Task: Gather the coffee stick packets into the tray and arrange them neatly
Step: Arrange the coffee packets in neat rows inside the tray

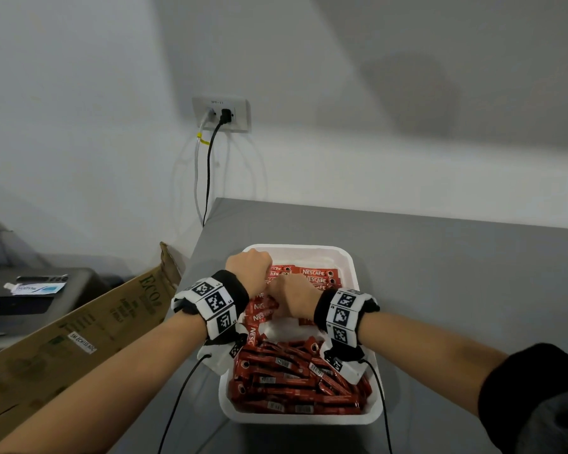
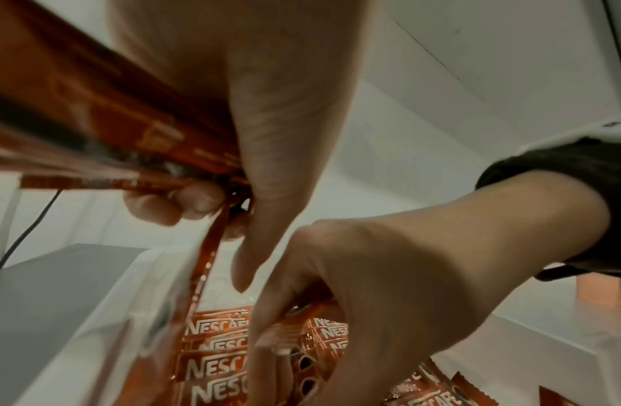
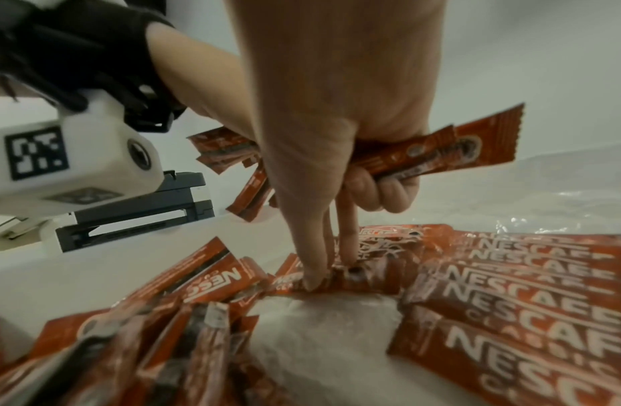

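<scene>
A white tray (image 1: 353,270) sits on the grey table (image 1: 456,273). Its near half holds a loose heap of red coffee stick packets (image 1: 295,381). At the far end a few packets (image 1: 315,276) lie side by side, logos up. My left hand (image 1: 248,267) hovers over the tray's far left, gripping a bundle of packets (image 2: 111,123) in its curled fingers; the bundle (image 3: 441,153) also shows in the right wrist view. Just beside it, my right hand (image 1: 294,299) reaches down and pinches one packet (image 3: 364,274) lying on the tray floor between its fingertips (image 3: 312,280).
A long cardboard box (image 1: 79,322) leans at the table's left edge. Beyond it stands a dark unit (image 1: 30,296) with a small pouch on top. A wall socket (image 1: 222,114) with two cables is above the table's far left corner. Wrist cables trail toward me.
</scene>
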Demonstrator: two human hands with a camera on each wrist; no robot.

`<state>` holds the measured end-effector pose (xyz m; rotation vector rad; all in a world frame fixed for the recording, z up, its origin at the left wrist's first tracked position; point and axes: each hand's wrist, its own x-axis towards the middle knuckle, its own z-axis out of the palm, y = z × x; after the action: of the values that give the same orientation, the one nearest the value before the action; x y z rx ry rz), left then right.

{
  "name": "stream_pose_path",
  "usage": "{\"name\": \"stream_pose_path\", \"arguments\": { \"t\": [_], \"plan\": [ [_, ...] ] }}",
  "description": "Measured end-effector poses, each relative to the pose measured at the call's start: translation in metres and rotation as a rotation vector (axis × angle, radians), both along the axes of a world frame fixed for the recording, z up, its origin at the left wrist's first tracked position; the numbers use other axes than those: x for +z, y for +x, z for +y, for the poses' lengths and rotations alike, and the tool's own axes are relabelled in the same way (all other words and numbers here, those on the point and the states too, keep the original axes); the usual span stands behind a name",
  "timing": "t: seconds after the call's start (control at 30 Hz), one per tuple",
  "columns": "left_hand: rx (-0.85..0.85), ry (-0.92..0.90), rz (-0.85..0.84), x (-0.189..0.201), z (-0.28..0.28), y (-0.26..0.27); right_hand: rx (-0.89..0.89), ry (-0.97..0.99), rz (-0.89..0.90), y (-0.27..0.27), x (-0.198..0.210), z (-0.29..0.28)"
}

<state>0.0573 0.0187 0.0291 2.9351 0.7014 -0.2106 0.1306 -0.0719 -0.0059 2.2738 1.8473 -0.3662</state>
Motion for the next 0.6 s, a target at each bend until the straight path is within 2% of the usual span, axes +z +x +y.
{"name": "stream_pose_path", "arguments": {
  "t": [0.17,0.47,0.6],
  "plan": [
    [0.023,-0.038,-0.01,0.001,0.002,-0.003,0.034,-0.027,-0.052,-0.008,0.005,0.007],
    [0.026,-0.064,-0.027,0.001,0.003,-0.003,-0.031,0.008,-0.046,-0.005,-0.005,0.011],
    [0.017,-0.068,-0.027,0.0,0.002,-0.003,-0.055,-0.043,-0.044,-0.005,-0.004,0.013]
  ]
}}
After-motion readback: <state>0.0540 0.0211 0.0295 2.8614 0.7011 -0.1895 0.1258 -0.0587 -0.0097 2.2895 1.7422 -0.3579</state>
